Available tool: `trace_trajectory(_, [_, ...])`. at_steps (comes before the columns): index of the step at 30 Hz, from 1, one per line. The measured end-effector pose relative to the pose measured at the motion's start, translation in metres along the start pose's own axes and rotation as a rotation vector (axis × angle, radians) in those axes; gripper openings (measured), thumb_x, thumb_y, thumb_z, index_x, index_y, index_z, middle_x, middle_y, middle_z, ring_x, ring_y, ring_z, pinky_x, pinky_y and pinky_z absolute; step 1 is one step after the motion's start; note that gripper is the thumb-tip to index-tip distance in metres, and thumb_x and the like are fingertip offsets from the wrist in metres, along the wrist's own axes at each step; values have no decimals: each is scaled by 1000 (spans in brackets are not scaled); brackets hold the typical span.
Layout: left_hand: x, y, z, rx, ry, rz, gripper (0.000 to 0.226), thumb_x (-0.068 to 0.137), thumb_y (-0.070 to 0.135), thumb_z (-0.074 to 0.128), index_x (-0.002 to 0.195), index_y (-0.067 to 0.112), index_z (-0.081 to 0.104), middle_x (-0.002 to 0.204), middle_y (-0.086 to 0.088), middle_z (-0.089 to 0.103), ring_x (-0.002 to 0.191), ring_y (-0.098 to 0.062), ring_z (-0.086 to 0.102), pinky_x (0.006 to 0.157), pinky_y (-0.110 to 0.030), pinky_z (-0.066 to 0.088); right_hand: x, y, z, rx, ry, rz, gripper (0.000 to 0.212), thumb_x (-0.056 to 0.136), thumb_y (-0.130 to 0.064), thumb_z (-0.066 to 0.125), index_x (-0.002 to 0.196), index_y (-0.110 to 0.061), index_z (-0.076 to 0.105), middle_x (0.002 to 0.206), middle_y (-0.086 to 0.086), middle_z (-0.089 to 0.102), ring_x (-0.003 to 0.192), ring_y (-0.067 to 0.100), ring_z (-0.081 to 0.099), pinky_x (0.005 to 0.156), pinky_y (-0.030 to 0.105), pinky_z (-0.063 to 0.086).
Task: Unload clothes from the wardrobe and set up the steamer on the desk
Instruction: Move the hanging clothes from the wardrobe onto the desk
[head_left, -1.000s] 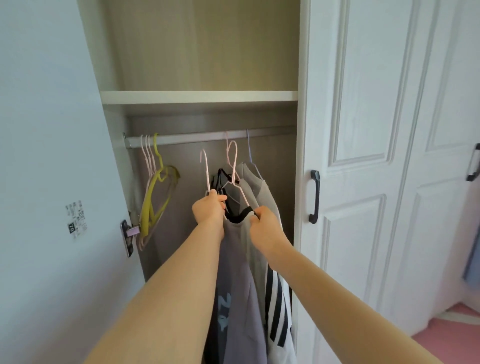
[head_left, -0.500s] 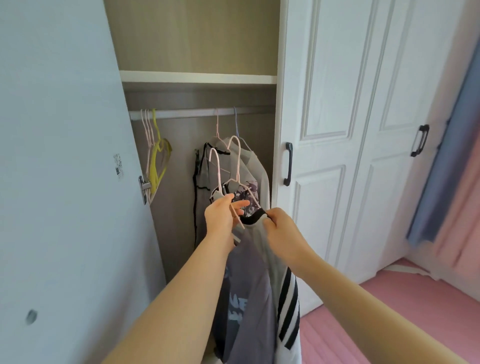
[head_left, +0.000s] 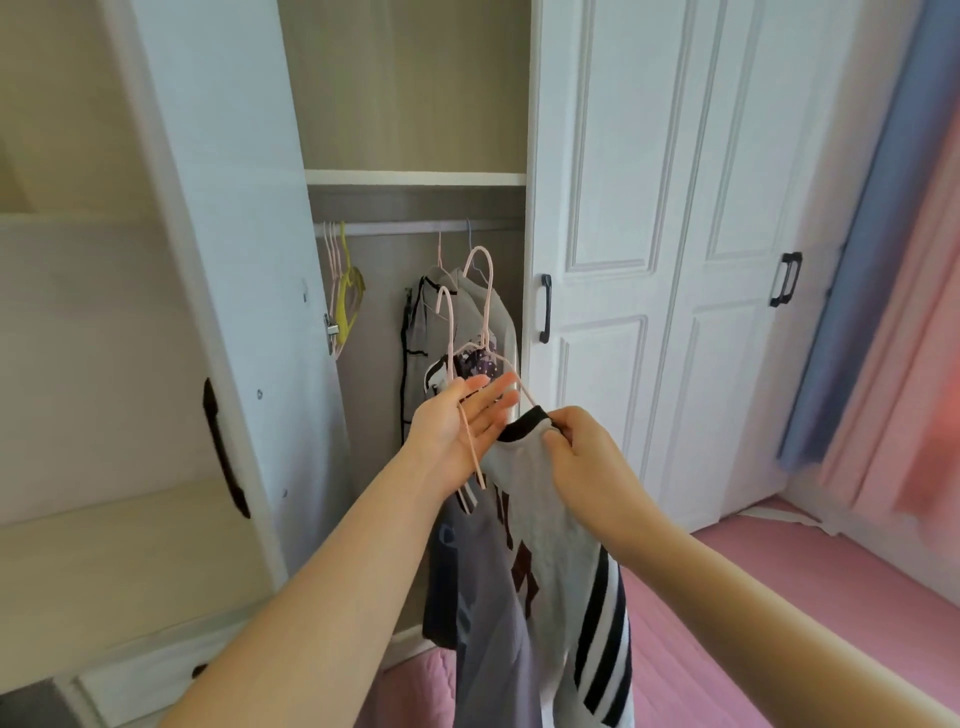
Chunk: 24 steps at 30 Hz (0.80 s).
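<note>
My left hand (head_left: 457, 426) is out in front of the open wardrobe, palm up and fingers stretched out, with the wires of two pink hangers (head_left: 485, 291) lying across it and caught at the thumb. A grey-purple shirt (head_left: 488, 623) hangs below that hand. My right hand (head_left: 582, 457) pinches the black collar of a white shirt with black stripes (head_left: 550, 519) on one of those hangers. Both held garments are off the wardrobe rail (head_left: 395, 227). A pale garment (head_left: 467, 312) still hangs on the rail behind them. No steamer or desk is in view.
Empty pink and yellow hangers (head_left: 345, 296) hang at the rail's left end. The open wardrobe door (head_left: 244, 260) stands at my left, and closed white doors (head_left: 597, 208) with black handles at my right. Blue and pink curtains (head_left: 883, 260) hang far right above a pink floor (head_left: 727, 597).
The two hangers with their shirts came off the rail and moved back out of the wardrobe. My left fingers have opened out flat. The view has swung right.
</note>
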<state>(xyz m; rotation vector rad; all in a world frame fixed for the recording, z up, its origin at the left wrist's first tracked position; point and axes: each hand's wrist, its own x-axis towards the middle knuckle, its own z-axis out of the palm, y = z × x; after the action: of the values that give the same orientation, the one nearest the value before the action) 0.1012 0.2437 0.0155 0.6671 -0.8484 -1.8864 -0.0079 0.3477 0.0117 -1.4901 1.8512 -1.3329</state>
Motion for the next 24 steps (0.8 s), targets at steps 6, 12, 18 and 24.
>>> trace_trajectory(6, [-70,-9,16,-140,27,54,28,103,16,33,120,2,50,118,-18,65,108,-33,63,100,-41,47,-71,-13,-19,-41,-24,-49,19,100,-19,33,108,-19,51,88,-3,58,64,8,51,40,8,34])
trace_trajectory(12, [-127,-21,20,-58,58,107,26,102,15,38,115,1,55,120,-16,64,107,-33,64,99,-41,48,-122,-27,-39,-80,-67,-84,19,100,-17,34,107,-19,51,87,-7,56,68,4,52,45,8,39])
trace_trajectory(18, [-178,-29,15,126,56,212,22,101,20,41,114,10,57,115,-8,69,99,-28,69,91,-42,53,-166,-37,-52,-101,-148,-115,22,96,-14,37,101,-19,58,89,-1,63,74,13,57,57,22,43])
trace_trajectory(24, [-236,-33,3,305,97,393,20,101,24,42,114,17,56,110,-3,72,94,-24,71,84,-39,56,-194,-42,-60,-28,-276,-157,19,94,-12,45,93,-19,63,91,15,66,74,23,57,71,40,47])
